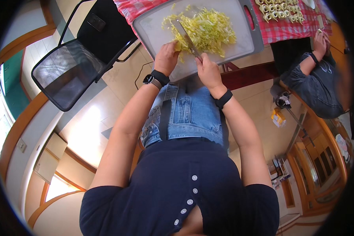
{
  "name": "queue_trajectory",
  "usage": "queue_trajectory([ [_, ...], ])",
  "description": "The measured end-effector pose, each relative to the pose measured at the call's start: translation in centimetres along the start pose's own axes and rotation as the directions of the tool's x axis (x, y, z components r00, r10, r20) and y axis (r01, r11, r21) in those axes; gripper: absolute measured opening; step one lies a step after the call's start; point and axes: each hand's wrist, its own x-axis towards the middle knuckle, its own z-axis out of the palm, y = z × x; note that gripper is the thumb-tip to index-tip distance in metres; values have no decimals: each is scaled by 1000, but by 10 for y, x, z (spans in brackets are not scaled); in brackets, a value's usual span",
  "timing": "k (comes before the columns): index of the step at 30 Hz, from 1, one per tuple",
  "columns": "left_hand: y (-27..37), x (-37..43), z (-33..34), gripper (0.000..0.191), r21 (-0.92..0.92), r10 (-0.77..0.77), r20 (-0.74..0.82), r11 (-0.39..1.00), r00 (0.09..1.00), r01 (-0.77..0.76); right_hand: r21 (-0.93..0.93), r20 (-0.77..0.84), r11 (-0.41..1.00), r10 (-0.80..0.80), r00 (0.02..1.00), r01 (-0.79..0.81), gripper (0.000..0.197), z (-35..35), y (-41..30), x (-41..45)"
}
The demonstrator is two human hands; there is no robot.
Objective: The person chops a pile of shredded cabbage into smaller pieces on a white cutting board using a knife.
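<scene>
A white cutting board with a grey rim [241,50] lies on the table before me. Shredded yellow-green leafy vegetable, probably cabbage [215,28], is heaped on its middle. My right hand [208,69] grips the handle of a kitchen knife [184,34], whose blade points up and to the left across the heap's left side. My left hand [167,57] is at the board's near left part, its fingertips pressed on a small piece of the yellow vegetable [177,46] close to the blade. The fingertips are partly hidden.
A red-and-white checked tablecloth [277,32] covers the table. Rows of folded dumplings [278,10] sit at the upper right. Another person's hands [321,42] hold a small piece at the right table edge. A black mesh chair [70,67], with a phone on its seat, stands at left.
</scene>
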Motion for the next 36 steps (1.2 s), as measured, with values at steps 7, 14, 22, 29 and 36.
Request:
queue_trajectory([
  [7, 8, 10, -5, 25, -49, -32, -132, 998, 991, 25, -23, 5, 1000, -12, 1000, 12, 18, -5, 0, -1],
  [14, -4, 6, 2, 20, 13, 16, -212, 1000, 977, -13, -112, 68, 994, 12, 998, -4, 18, 9, -6, -1],
  [22, 1, 9, 5, 12, -270, -389, -101, 896, 915, 351, -190, 94, 982, 33, 995, -14, 17, 14, -10, -1],
  [29, -10, 13, 5, 15, -214, -439, -13, 879, 899, 426, -280, 159, 959, 87, 983, -39, 14, 19, -12, 1],
  [36, 0, 16, 0, 16, -96, -437, 29, 894, 899, 437, -192, 56, 979, -56, 997, 65, 13, 43, 5, 29],
])
